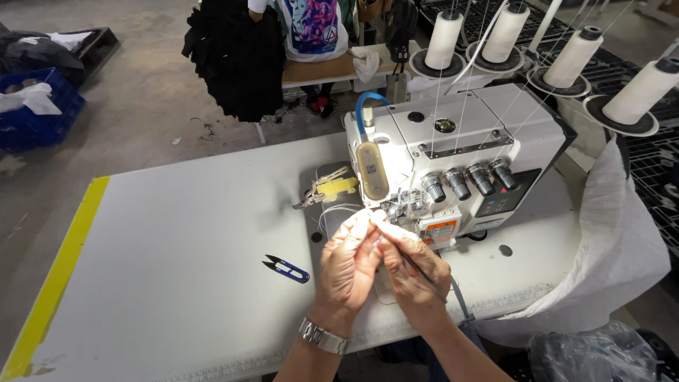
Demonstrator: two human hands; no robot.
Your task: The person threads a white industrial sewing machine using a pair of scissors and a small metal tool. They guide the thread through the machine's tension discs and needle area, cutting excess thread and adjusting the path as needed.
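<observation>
Head view of a white bench (177, 233) with a yellow strip along its left edge. The left hand (348, 265), a metal watch (323, 336) on its wrist, and the right hand (417, 272) meet near the bench's front edge, just before the front of a white overlock sewing machine (453, 152) that stands toward the back right of the bench. The left hand's fingertips are pinched together on a fine white thread (332, 212), which loops over the machine's bed. The right hand's fingers are closed on slim dark tweezers (417, 267), whose tips point toward the left fingertips. Blue thread snips (286, 269) lie on the bench, left of the hands and apart from them. Four white thread cones (574, 56) stand behind the machine. A white plastic sheet (615, 247) hangs over the bench's right edge. A blue crate (32, 113) sits on the floor beyond the far left corner.
</observation>
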